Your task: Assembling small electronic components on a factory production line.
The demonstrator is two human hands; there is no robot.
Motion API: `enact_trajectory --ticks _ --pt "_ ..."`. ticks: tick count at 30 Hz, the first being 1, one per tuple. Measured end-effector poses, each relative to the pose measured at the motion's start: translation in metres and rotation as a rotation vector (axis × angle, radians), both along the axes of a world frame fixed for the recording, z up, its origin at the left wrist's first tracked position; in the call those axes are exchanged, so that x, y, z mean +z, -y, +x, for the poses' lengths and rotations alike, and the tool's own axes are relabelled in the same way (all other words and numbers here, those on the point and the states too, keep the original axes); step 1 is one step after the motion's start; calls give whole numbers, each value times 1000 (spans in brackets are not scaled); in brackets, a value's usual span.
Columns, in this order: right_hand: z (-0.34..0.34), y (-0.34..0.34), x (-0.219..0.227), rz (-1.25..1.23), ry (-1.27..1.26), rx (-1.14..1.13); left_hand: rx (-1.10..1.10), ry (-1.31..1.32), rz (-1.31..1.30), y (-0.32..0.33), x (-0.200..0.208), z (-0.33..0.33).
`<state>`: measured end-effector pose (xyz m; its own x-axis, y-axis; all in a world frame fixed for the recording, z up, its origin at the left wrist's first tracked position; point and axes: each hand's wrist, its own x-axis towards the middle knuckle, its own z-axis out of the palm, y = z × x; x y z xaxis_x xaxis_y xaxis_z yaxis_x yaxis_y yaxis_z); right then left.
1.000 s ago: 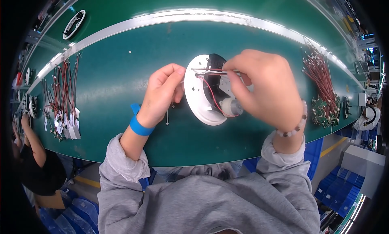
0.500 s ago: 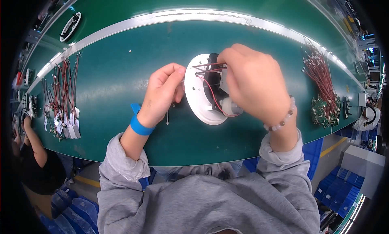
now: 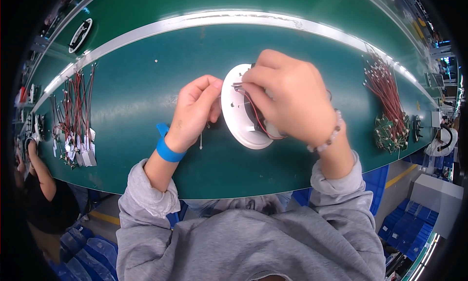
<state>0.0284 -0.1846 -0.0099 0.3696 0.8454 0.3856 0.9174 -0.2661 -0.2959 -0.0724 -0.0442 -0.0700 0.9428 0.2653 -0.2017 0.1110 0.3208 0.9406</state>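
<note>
While my right hand (image 3: 295, 91) arches over a white disc (image 3: 233, 121) in the middle of a green worktable (image 3: 146, 116), as seen by the head camera, its thumb and forefinger pinch together on thin dark wires (image 3: 237, 85) at the disc's upper part. My right wrist, ringed by a beaded bracelet (image 3: 329, 140), bends inward, and the back of the hand faces up. At the disc's left rim, my left hand (image 3: 195, 104) stands with thumb and forefinger drawn close and the lower fingers curled; whether they grip anything I cannot tell. A blue band (image 3: 169, 149) circles that wrist. The disc is tilted up on edge, a red wire (image 3: 252, 108) looping down beside it, with a pale cable tie (image 3: 201, 141) lying near my left palm. Green surface stretches left to one wire bundle (image 3: 77, 110) and right to another (image 3: 386, 88), both well apart from my hands. Beyond the disc, a silver rail (image 3: 195, 21) curves along the far edge; the near edge bows just before my grey sweatshirt (image 3: 248, 237), below both wrists.
</note>
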Motion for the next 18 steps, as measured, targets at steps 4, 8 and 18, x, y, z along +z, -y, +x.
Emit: enact_trajectory --ticks 4,8,18 --pt "7 8 9 -37 -121 64 -7 2 25 -1 0 0" --pt "4 5 5 -14 -126 62 -14 9 20 -1 -2 0" --pt "-12 -5 -2 -45 120 67 -106 59 82 -4 0 -1"
